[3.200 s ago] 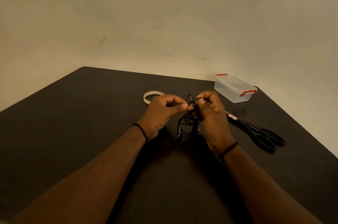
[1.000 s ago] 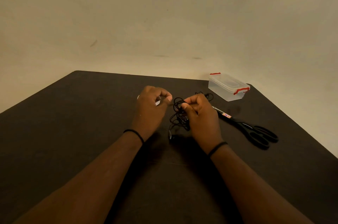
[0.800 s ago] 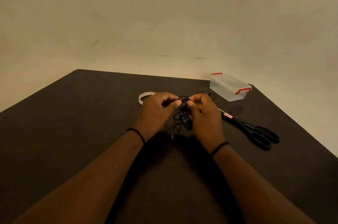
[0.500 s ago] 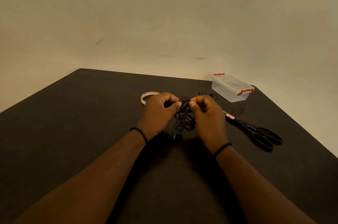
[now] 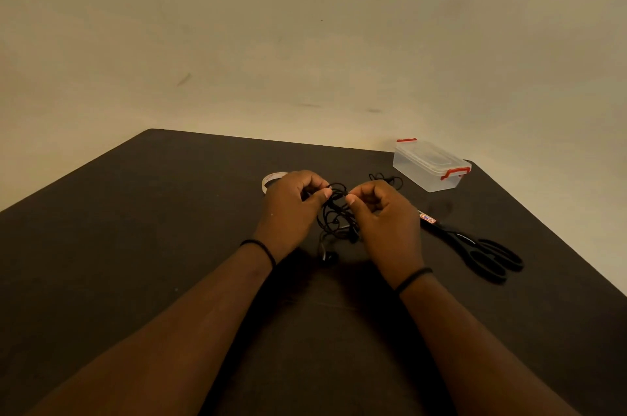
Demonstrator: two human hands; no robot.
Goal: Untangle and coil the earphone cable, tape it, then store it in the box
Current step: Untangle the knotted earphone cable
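The counter [image 5: 135, 229] is a plain dark brown, nearly black. The cable [image 5: 334, 212] is black, in a tangle of thin loops. The box [image 5: 427, 166] is clear plastic with two red clips. The tape [image 5: 271, 178] is a whitish roll. The scissors [image 5: 481, 249] are black, with a small red and white label near the blades. Each wrist bears a thin black band [image 5: 263, 247]. The wall [image 5: 305, 25] is plain beige with a few faint dark marks.
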